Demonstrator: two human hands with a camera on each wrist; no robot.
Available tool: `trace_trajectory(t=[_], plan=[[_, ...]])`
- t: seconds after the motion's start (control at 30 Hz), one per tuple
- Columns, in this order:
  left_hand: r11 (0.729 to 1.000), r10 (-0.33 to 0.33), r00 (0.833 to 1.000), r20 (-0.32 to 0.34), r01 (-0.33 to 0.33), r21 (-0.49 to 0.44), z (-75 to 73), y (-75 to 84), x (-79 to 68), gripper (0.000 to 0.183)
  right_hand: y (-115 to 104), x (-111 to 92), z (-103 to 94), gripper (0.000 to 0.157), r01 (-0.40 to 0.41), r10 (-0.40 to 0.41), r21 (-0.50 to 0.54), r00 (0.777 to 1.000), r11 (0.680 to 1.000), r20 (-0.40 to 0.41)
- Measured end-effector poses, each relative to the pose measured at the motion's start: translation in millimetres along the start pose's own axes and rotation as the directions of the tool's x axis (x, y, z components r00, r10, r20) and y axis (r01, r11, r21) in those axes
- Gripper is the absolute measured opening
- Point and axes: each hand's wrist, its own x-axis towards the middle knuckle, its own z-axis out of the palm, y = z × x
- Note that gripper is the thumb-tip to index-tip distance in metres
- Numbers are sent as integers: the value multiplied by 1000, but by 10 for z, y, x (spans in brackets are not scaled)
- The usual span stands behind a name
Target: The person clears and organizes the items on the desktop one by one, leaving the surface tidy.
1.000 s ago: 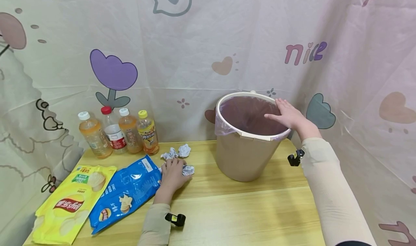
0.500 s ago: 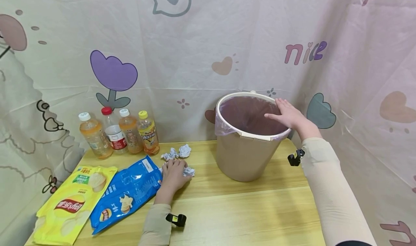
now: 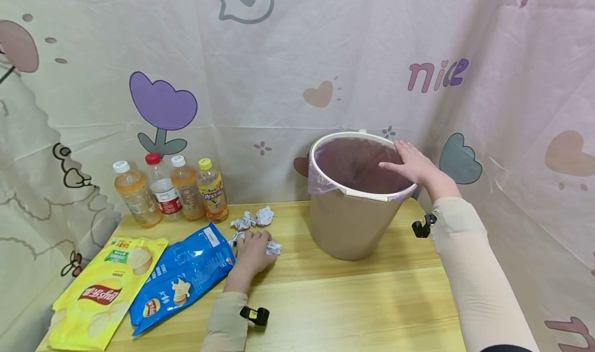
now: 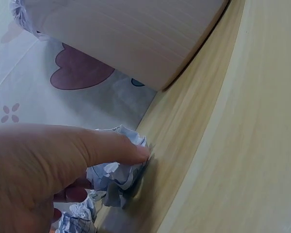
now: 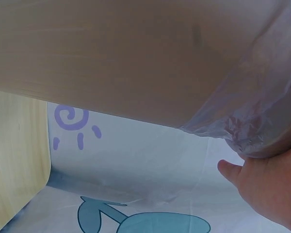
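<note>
My left hand (image 3: pixel 253 253) pinches a crumpled paper ball (image 3: pixel 273 248) low over the table. In the left wrist view the thumb lies along the top of that paper ball (image 4: pixel 119 177), and the other fingers curl partly hidden behind it. Another paper ball (image 3: pixel 237 237) peeks out just left of the hand, and two more, one a looser paper ball (image 3: pixel 244 221) and one a rounder paper ball (image 3: pixel 265 216), lie behind. On the rim of a beige trash bin (image 3: pixel 346 228) rests my right hand (image 3: pixel 413 165), fingers straight and thumb extended over the opening. A thin purple liner (image 5: pixel 252 97) folds over the rim.
To the left lie a blue chip bag (image 3: pixel 186 274) and a yellow chip bag (image 3: pixel 99 295), partly overlapping. Several drink bottles, among them a yellow-capped bottle (image 3: pixel 213 192), stand at the back left. A printed curtain (image 3: pixel 260 83) hangs behind the wooden table (image 3: pixel 353 305).
My left hand has shifted slightly right with the paper ball, and another ball beside it shows more. The right hand stays on the bin rim.
</note>
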Motion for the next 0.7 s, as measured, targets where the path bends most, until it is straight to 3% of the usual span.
trace_trajectory(t=[0.43, 0.7], plan=[[1000, 11, 1000, -1, -11, -21, 15, 25, 7, 39, 3, -18, -1, 96, -5, 5, 16, 1000, 1000, -1], [997, 62, 998, -25, -63, -37, 15, 44, -14, 38, -7, -14, 4, 96, -1, 1, 16, 1000, 1000, -7]])
